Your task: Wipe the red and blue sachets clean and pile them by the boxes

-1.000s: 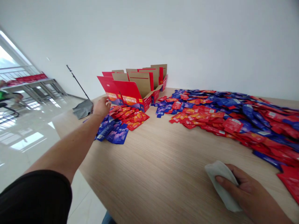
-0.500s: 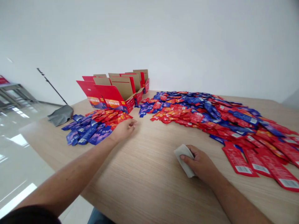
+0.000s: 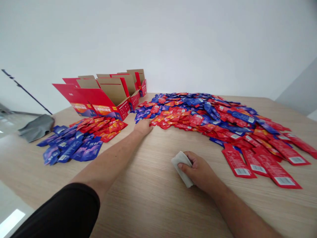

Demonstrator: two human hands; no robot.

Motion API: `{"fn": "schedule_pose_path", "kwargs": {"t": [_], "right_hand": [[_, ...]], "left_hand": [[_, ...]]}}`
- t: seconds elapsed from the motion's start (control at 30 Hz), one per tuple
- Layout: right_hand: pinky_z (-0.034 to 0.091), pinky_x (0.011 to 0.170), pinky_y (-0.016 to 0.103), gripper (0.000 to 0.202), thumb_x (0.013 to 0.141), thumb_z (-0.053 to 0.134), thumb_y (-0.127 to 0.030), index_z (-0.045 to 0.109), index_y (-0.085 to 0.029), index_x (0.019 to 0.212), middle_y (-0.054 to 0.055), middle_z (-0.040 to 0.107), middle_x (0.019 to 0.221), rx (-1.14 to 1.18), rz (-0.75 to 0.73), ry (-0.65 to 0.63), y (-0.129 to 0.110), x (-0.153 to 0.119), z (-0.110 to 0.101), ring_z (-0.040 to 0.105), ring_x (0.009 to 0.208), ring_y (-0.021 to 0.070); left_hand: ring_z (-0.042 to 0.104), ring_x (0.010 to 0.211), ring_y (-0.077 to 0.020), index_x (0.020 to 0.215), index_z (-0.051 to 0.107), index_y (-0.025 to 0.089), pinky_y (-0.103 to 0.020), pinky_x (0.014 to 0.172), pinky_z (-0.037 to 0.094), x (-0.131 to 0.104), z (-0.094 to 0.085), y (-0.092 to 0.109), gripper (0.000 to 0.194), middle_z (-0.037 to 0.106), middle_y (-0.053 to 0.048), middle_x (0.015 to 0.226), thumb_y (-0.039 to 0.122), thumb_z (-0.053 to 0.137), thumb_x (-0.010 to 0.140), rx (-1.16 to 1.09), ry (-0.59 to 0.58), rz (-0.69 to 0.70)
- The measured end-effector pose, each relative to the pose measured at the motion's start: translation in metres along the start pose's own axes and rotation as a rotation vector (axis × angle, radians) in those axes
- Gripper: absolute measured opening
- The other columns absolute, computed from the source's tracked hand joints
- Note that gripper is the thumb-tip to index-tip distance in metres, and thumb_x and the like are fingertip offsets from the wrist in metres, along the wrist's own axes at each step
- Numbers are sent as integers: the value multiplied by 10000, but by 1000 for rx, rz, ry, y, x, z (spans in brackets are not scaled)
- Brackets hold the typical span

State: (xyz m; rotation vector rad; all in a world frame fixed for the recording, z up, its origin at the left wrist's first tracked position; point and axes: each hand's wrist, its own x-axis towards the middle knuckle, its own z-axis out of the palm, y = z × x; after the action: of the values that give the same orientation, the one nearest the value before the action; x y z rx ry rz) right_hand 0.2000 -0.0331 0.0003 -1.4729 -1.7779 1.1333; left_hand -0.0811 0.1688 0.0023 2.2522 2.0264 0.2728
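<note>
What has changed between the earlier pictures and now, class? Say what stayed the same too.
The left hand moved right, from beside the small packet pile to the left end of the big pile; whether it holds a packet is hidden. The view swung right. The right hand still grips the pale cloth; the boxes stayed put.

The flat red and blue plastic pouches look smooth, with a slight gloss. The open red cardboard boxes are smooth and printed outside, matt bare brown board inside. The folded pale grey cloth is soft and matt; the dark grey crumpled sheet is matt, fabric-like. The pale wood-grain surface is smooth, the light floor glossy.
</note>
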Motion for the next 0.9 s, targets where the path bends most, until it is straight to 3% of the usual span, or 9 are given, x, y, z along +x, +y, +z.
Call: {"fn": "schedule_pose_path", "kwargs": {"t": [0.23,0.5,0.67,0.9], "right_hand": [[501,743,348,274,821,649,-364,712,-214,1041,48,729,900,24,-16,-6,1,1,0,665,867,246],[492,732,336,281,823,648,-363,712,-214,1053,43,732,903,33,-17,-21,1,1,0,658,852,235],[488,736,335,276,815,654,-347,713,-210,1046,43,733,904,28,-27,-14,0,2,0,656,850,234],[479,689,318,259,792,681,-355,696,-216,1010,14,707,821,83,-34,-29,0,2,0,637,798,219]], "left_hand": [[665,1176,-260,1338,646,191,-481,983,587,7,-7,-4,396,647,-122,1366,396,674,1001,17,-67,-2],[697,1049,-226,1314,644,163,-442,897,615,3,-1,-14,391,685,-107,1259,395,676,1002,-277,-10,-216],[703,800,-185,1179,654,192,-291,721,558,-16,-11,-24,316,727,-20,902,246,732,878,-461,201,-297],[626,762,-156,1155,585,215,-261,723,514,-62,-46,-17,332,631,9,859,177,579,826,-706,509,-217]]}}
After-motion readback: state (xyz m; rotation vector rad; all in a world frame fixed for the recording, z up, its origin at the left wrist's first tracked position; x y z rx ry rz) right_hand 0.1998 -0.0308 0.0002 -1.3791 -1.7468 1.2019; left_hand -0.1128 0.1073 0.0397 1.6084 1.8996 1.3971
